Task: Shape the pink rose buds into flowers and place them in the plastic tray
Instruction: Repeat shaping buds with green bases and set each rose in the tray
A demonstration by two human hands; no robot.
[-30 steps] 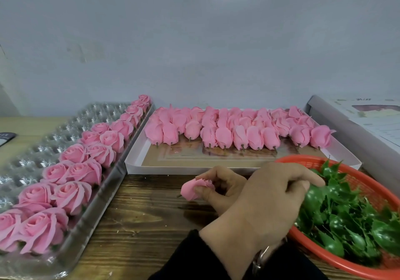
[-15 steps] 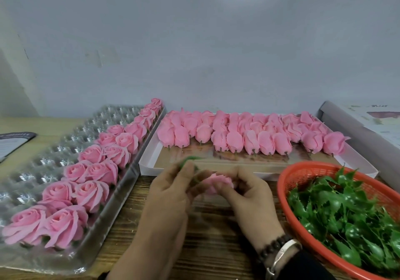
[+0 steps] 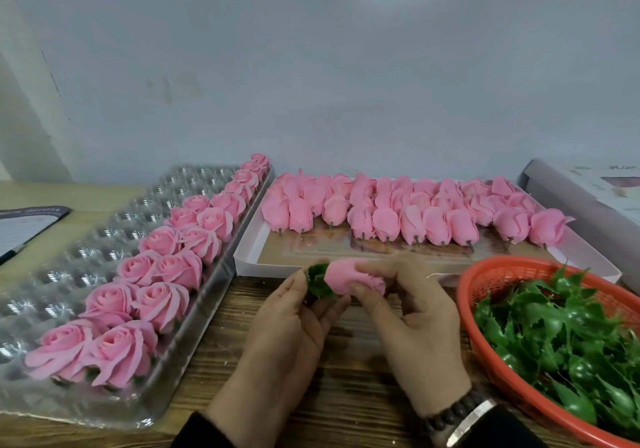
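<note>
A pink rose bud (image 3: pixel 346 274) lies sideways between my two hands above the wooden table. My right hand (image 3: pixel 412 319) pinches the bud with thumb and fingers. My left hand (image 3: pixel 287 330) holds a green leafy calyx (image 3: pixel 318 279) against the bud's base. The clear plastic tray (image 3: pixel 69 274) on the left carries two rows of shaped pink roses (image 3: pixel 166 271) along its right side. Several closed pink buds (image 3: pixel 408 212) lie in rows on a white flat box (image 3: pixel 249 250) behind my hands.
An orange plastic basket (image 3: pixel 485 274) full of green calyxes (image 3: pixel 561 337) sits at the right. A grey-white box (image 3: pixel 571 198) stands at the far right. A dark leaflet (image 3: pixel 24 226) lies at the far left. A pale wall rises behind.
My right hand came away from the basket. Both hands met at the bud. The green calyx, first held up beside the bud, now sits against its base.
</note>
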